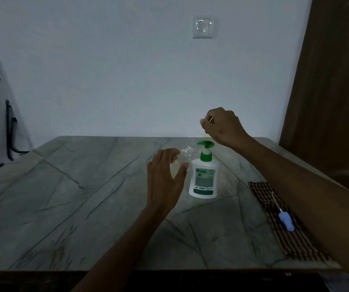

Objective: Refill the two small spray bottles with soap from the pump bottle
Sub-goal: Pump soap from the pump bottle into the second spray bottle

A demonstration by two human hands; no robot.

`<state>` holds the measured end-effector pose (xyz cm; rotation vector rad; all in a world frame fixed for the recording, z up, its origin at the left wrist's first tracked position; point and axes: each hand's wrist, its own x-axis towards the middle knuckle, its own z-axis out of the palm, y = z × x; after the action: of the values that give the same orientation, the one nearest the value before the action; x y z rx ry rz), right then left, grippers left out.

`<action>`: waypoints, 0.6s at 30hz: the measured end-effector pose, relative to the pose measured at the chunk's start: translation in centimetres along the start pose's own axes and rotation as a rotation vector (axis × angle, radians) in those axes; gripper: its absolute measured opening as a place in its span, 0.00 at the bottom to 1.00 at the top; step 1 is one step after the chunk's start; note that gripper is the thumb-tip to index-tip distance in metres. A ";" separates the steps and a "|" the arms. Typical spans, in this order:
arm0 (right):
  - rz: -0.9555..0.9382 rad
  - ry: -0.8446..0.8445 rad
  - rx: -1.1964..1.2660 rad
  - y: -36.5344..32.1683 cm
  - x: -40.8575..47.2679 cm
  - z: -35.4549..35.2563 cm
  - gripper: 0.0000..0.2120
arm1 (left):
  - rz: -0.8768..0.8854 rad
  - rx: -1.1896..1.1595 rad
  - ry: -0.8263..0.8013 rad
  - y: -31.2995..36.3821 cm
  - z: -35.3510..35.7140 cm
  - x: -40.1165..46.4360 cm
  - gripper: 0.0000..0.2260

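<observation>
Left hand (165, 178) grip round uncapped spray bottle (183, 158) — pump bottle (204, 178) label unreadable, right hand (222, 127) pinching.

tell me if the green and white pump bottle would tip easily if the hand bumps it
Probably not easily: the pump bottle stands upright on a wide base on the flat table. Its tall green pump head makes it somewhat top-heavy. How full it is cannot be told, so weight is uncertain.

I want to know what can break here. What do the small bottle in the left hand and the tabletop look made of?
Small bottle: clear, likely plastic; see-through, threaded open neck. Tabletop: polished stone, perhaps marble; grey-green with dark veins and a dull sheen.
</observation>
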<state>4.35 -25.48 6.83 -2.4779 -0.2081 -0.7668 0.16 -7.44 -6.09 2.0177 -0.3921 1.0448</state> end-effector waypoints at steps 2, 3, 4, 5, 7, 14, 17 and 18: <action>0.038 -0.007 0.026 0.1 0.8 1.0 0.17 | 0.020 0.008 0.013 -0.7 0.1 0.4 0.12; 0.052 -0.010 0.030 0.2 1.1 1.5 0.18 | 0.036 0.014 0.009 -0.9 0.3 0.6 0.12; 0.063 -0.013 0.029 0.2 1.4 1.8 0.18 | 0.053 0.020 0.000 -1.1 0.4 0.7 0.13; 0.071 -0.017 0.029 0.2 1.6 2.2 0.18 | 0.068 0.023 -0.011 -1.3 0.6 0.9 0.13; 0.083 -0.024 0.028 0.3 2.1 2.7 0.18 | 0.098 0.029 -0.036 -1.4 1.0 1.1 0.13; 0.192 -0.055 0.039 0.9 3.6 3.7 0.16 | 0.156 0.007 -0.033 -1.6 1.9 1.8 0.12; 0.189 -0.074 0.019 1.0 3.5 4.2 0.15 | 0.165 -0.005 -0.016 -1.6 2.1 1.9 0.12; 0.181 -0.075 0.008 1.1 3.4 4.4 0.15 | 0.167 -0.011 -0.013 -1.6 2.2 1.9 0.12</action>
<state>9.61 -24.06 5.22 -2.4785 -0.0127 -0.5967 3.43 -8.00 -6.11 2.0094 -0.5804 1.1281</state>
